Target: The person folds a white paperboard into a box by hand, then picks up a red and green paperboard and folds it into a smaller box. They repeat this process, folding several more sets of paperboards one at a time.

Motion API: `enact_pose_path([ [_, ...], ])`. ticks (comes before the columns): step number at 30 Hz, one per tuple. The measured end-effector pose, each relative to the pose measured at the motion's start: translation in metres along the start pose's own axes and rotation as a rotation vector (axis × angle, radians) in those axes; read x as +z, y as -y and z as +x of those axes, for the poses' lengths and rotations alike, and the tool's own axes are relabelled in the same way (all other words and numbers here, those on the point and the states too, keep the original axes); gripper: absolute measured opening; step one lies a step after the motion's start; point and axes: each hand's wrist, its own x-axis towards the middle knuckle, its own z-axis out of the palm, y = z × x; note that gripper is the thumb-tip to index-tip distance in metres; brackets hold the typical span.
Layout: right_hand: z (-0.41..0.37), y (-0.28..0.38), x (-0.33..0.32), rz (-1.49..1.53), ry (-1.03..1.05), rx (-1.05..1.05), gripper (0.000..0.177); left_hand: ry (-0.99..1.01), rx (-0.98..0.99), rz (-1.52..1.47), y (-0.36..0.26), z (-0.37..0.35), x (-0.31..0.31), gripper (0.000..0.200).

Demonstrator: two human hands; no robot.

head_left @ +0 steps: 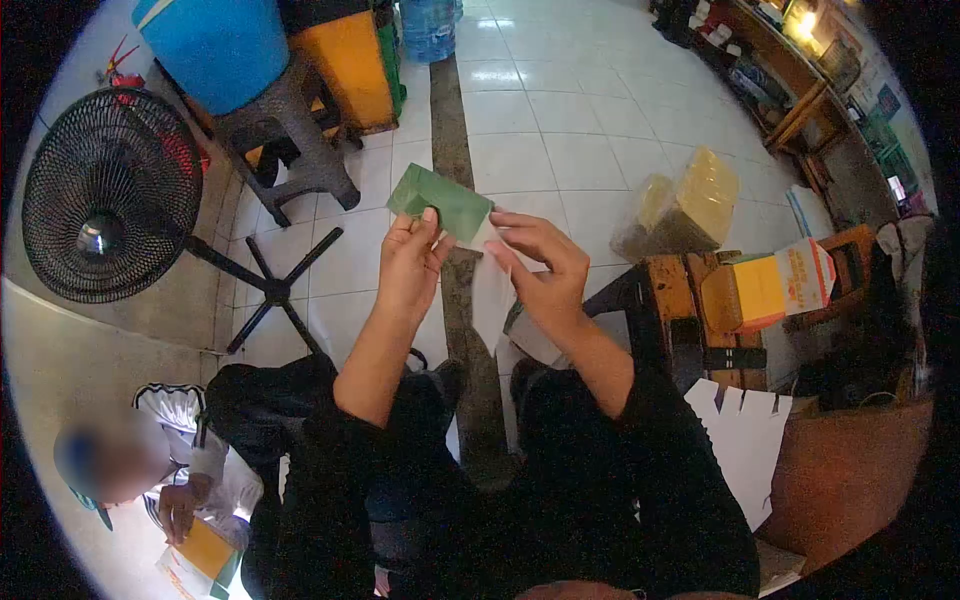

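1. On my feed, the left hand is raised in front of the body. Its fingers are pinched on a green card, thumb on the near face at the lower edge.
2. The card is in the air above the tiled floor, tilted, with its long side running up to the left. It is at the middle of the view, just above both hands.
3. The right hand is just beside the left, at the card's right end. Its thumb and forefinger are closed on a white strip, and the other fingers are curled loosely.
4. The strip hangs down from that pinch between the two wrists. I cannot tell whether it is joined to the card.
5. To the right is a wooden stool. A clear bag of yellow sheets is behind it, and a yellow box rests on its right side.
6. White sheets lie near the right elbow.
7. On the left, a black fan stands on a cross foot, with a blue barrel behind it.
8. At lower left another person in white sits holding a yellow packet.
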Motion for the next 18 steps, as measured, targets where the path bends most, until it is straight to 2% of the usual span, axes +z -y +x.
enact_pose_path([
  [3, 0.004, 0.008, -0.004, -0.33, 0.037, -0.206, 0.013, 0.051, 0.064, 0.042, 0.001, -0.012, 0.019, 0.018],
  [6, 0.0, 0.004, -0.001, -0.436, 0.082, -0.205, 0.014, 0.088, 0.055, 0.155, 0.007, -0.018, 0.018, 0.018],
  [9, -0.001, 0.005, -0.004, -0.542, 0.212, -0.259, 0.011, 0.017, 0.017, 0.194, 0.0, -0.021, 0.023, 0.019],
  [12, -0.003, 0.007, -0.003, -0.596, 0.376, -0.323, 0.011, -0.039, -0.032, 0.225, -0.008, -0.015, 0.008, 0.021],
  [15, 0.0, 0.01, 0.0, -0.592, 0.385, -0.419, 0.013, -0.016, -0.054, 0.191, -0.008, -0.017, 0.001, 0.022],
  [18, -0.004, 0.011, 0.001, -0.547, 0.289, -0.321, 0.018, 0.012, -0.087, 0.123, 0.01, -0.021, 0.002, 0.016],
])
